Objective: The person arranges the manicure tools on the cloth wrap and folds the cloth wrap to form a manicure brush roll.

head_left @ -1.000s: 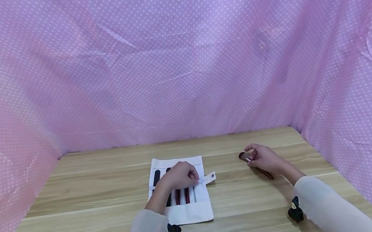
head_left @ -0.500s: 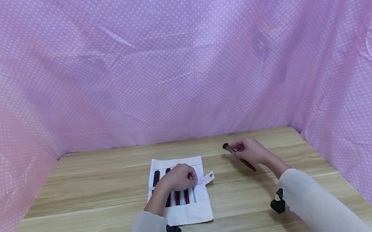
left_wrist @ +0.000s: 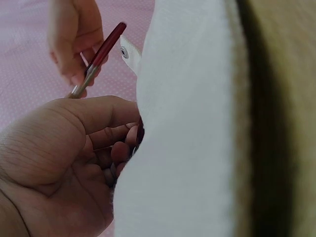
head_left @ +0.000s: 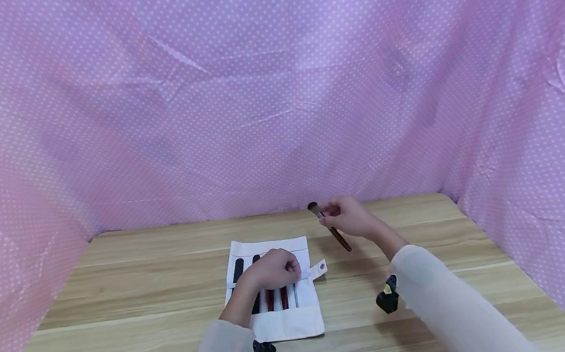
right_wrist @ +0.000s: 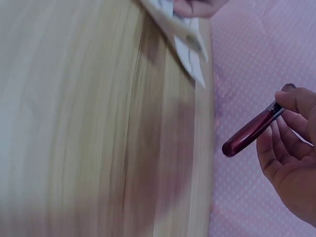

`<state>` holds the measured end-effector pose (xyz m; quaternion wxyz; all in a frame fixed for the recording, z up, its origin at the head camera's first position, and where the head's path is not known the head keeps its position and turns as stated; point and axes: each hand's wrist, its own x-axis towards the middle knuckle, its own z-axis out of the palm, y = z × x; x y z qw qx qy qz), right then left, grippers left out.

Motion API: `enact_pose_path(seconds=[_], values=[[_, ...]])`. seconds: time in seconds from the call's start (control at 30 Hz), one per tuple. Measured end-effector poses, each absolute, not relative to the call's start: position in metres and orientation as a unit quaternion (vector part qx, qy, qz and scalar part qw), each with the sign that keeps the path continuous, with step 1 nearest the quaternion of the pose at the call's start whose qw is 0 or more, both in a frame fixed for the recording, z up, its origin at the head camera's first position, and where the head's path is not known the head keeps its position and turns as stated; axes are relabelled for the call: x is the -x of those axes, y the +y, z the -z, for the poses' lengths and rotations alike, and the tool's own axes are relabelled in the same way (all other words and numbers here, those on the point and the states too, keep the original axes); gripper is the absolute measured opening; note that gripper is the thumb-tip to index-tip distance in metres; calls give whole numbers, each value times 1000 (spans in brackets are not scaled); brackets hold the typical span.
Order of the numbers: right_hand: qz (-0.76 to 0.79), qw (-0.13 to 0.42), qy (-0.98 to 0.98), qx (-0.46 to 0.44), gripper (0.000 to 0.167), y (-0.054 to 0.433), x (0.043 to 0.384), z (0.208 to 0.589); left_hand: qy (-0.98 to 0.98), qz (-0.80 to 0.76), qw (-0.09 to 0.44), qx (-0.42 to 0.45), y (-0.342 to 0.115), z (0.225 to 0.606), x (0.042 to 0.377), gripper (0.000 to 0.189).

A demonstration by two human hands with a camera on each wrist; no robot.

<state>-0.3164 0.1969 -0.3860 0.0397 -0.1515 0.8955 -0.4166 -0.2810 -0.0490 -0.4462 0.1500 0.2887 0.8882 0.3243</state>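
In the head view a white fabric brush roll lies unrolled on the table, with black and red handles tucked in its slots. My left hand rests over its middle, fingers curled, pinching the white elastic band near the right edge. My right hand holds a makeup brush up beyond the roll's far right corner, dark bristles pointing away and red handle slanting down toward me. The right wrist view shows thumb and fingers pinching the brush's ferrule. The left fingertips are partly hidden behind the roll in the left wrist view.
A snap tab sticks out from the roll's right side. The wooden table ends at a pink dotted cloth hanging at the back and sides. A black wrist camera sits under the right sleeve.
My right hand has lifted the makeup brush off the table and carried it left and away, toward the roll. The left hand stays nearly still on the roll.
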Motion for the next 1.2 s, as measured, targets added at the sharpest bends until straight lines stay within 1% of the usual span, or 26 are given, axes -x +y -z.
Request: enact_pose_path(seconds=[0.27, 0.47, 0.6, 0.8, 1.03, 1.2], values=[[492, 40, 859, 137, 31, 165, 321, 386, 889, -323, 152, -287, -49, 444, 280, 12], [511, 31, 850, 126, 34, 145, 324, 393, 891, -317, 148, -291, -49, 443, 279, 13], [550, 17, 827, 113, 36, 135, 324, 399, 891, -313, 143, -298, -49, 444, 280, 14], [598, 2, 797, 86, 43, 124, 322, 410, 891, -310, 141, -300, -48, 445, 282, 15], [604, 11, 794, 70, 39, 119, 323, 430, 890, -312, 138, -303, -49, 445, 283, 16], [608, 19, 792, 51, 40, 117, 323, 441, 890, -312, 141, -303, -49, 446, 283, 15]])
